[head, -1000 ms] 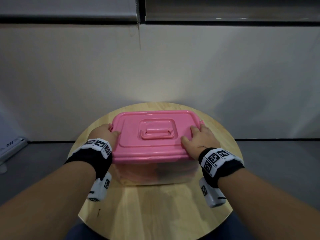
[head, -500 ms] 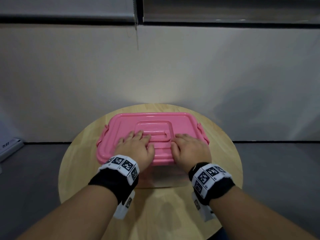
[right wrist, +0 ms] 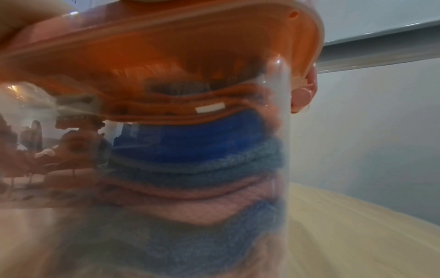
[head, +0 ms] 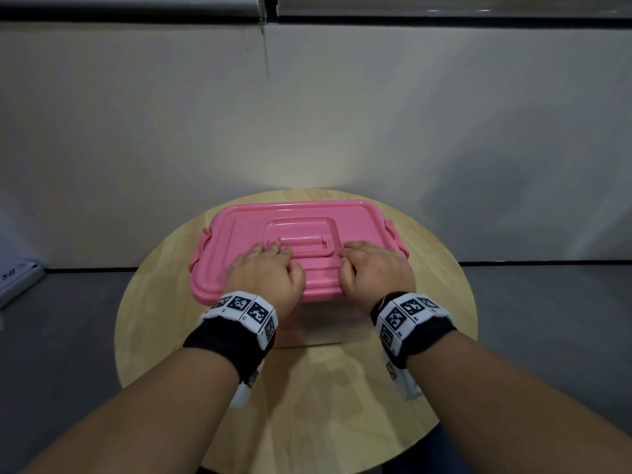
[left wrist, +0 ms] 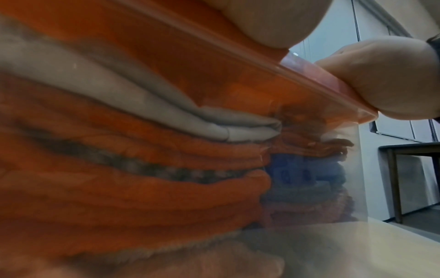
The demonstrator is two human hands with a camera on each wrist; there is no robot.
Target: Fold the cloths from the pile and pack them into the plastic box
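Both palms press flat on the lid [head: 301, 227], left hand [head: 265, 273] at 7 o'clock, right hand [head: 374, 268] at 5, fingers loose. Cloths [left wrist: 142, 169] fill the box [right wrist: 273, 169], so it likely feels weighty yet stiff; lift by the handle [head: 302, 246].

So that's one plastic box [head: 325, 323] with one pink lid [head: 301, 227], two hands on it, one round table [head: 342, 405], and two stacks of folded cloths [left wrist: 147, 169] inside.

A round, light wooden table [head: 342, 405] carried a clear plastic box [head: 325, 326] capped with a pink lid [head: 355, 217], standing toward the table's far side.
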